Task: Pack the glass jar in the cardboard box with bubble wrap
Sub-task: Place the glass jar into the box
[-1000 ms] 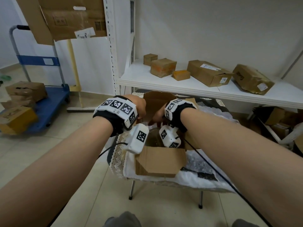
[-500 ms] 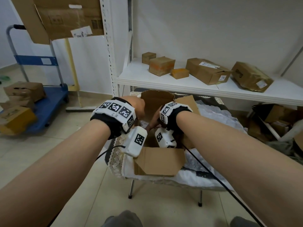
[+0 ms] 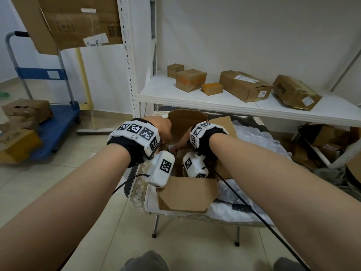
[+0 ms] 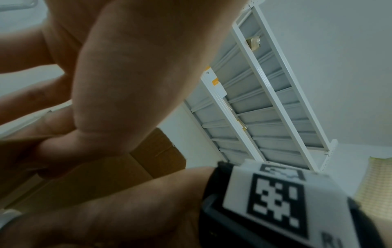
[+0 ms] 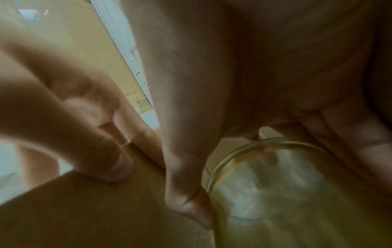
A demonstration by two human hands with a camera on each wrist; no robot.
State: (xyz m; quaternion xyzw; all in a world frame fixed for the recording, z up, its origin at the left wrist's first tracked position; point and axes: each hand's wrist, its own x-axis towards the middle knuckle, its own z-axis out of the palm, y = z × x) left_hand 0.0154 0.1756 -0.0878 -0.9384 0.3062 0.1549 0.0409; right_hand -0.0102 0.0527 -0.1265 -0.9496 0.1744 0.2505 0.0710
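An open cardboard box stands on a small table, with bubble wrap spread under and beside it. In the head view my right hand reaches down into the box, its fingers hidden by the wrist unit. The right wrist view shows the glass jar upright inside the box, with my thumb and fingers curled round its rim. My left hand is at the box's left side and pinches a cardboard flap between thumb and fingers.
A white shelf with several parcels runs just behind the box. A blue trolley with boxes stands on the floor to the left. More cardboard is piled under the shelf at the right. A large box hangs overhead at the left.
My right hand has sunk lower into the box with the jar. The left hand stays on the flap. The head view has shifted slightly.
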